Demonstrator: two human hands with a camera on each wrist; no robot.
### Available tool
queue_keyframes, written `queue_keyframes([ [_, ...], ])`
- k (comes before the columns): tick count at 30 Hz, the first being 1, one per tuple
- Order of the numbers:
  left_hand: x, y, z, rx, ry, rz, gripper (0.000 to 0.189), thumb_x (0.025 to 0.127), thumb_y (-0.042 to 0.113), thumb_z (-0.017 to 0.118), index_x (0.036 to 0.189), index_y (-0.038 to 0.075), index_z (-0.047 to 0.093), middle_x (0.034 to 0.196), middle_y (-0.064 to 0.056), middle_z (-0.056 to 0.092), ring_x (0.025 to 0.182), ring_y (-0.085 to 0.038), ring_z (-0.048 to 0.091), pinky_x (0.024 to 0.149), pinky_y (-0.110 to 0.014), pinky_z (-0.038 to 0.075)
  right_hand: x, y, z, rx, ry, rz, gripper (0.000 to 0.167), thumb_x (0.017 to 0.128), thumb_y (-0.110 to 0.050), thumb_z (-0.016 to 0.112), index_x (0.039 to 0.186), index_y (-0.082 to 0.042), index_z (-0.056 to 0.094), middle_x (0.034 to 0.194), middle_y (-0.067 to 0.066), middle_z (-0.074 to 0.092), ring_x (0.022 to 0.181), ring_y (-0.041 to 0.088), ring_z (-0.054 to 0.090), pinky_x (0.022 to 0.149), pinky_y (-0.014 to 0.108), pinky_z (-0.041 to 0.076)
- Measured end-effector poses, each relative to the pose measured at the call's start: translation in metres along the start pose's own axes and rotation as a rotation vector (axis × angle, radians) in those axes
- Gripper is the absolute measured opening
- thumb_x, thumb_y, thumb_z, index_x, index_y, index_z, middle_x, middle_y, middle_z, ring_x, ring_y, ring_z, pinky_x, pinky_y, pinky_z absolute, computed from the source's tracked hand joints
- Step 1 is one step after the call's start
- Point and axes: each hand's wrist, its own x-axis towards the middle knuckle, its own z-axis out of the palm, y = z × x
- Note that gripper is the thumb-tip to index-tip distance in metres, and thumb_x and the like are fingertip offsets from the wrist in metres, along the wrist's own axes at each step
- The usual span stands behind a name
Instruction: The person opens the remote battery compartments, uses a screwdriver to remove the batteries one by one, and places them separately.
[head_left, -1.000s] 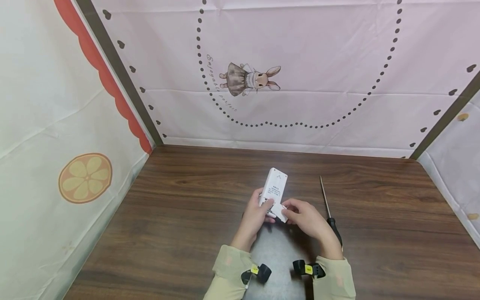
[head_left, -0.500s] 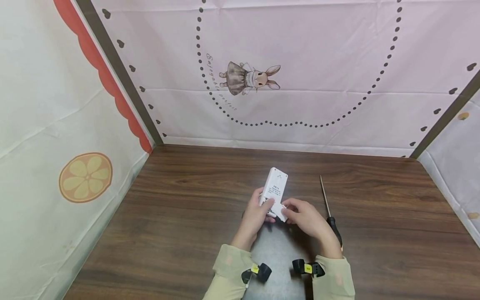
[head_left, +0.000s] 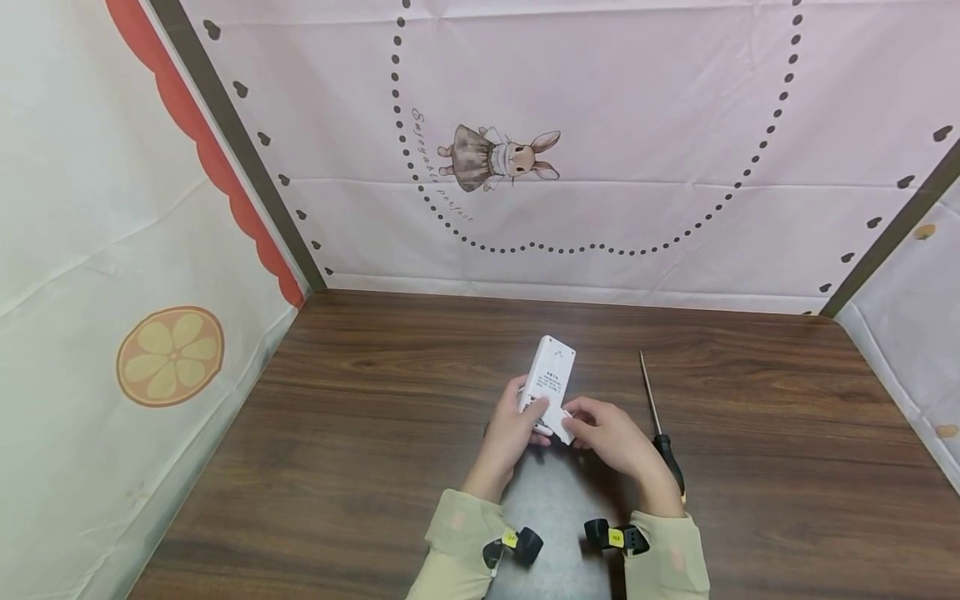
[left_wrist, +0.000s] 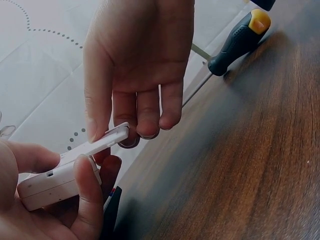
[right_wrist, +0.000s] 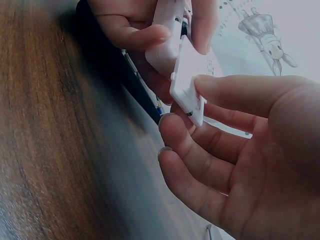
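A white remote control (head_left: 551, 367) lies back side up in my left hand (head_left: 507, 433), with printed text on its back. My left fingers wrap around its lower end, and the thumb rests on the back near the battery compartment. Between right thumb and fingers, my right hand (head_left: 617, 435) pinches a flat white battery cover (right_wrist: 188, 75). The cover sits at an angle over the lower end of the remote, its outer end sticking out past the body. In the left wrist view, the remote's edge (left_wrist: 50, 192) and the cover (left_wrist: 95, 145) touch or nearly touch. The compartment is mostly hidden.
A screwdriver (head_left: 663, 446) with a black handle and yellow end lies right of my right hand, tip pointing away. Under the hands is a dark object (right_wrist: 112, 65), its kind unclear. The brown wooden table (head_left: 375, 417) meets a printed cloth wall (head_left: 600, 167) behind.
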Motion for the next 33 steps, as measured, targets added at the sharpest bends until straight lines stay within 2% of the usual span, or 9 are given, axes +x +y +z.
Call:
queue_keyframes([
  [23,-0.0016,0.0020,-0.0004,-0.001,0.001,-0.011,0.040,0.087,0.017,0.055,0.125,0.016,0.042,0.092,-0.010,0.057,0.057,-0.017,0.057,0.049,-0.032,0.052,-0.0008,-0.0017,0.0002,-0.005,0.003,0.026,0.011,0.087,-0.020,0.057,0.097,-0.017,0.062,0.077,-0.002,0.059,0.065,0.013,0.056,0.059,0.029,0.046],
  [33,-0.0001,0.0011,-0.0004,-0.015,0.001,0.000,0.041,0.087,0.017,0.056,0.126,0.013,0.042,0.091,-0.011,0.057,0.056,-0.017,0.056,0.050,-0.037,0.052,-0.0013,-0.0012,-0.0008,-0.007,0.007,0.019,0.012,0.087,-0.019,0.058,0.098,-0.017,0.062,0.078,-0.002,0.059,0.066,0.014,0.056,0.059,0.029,0.046],
])
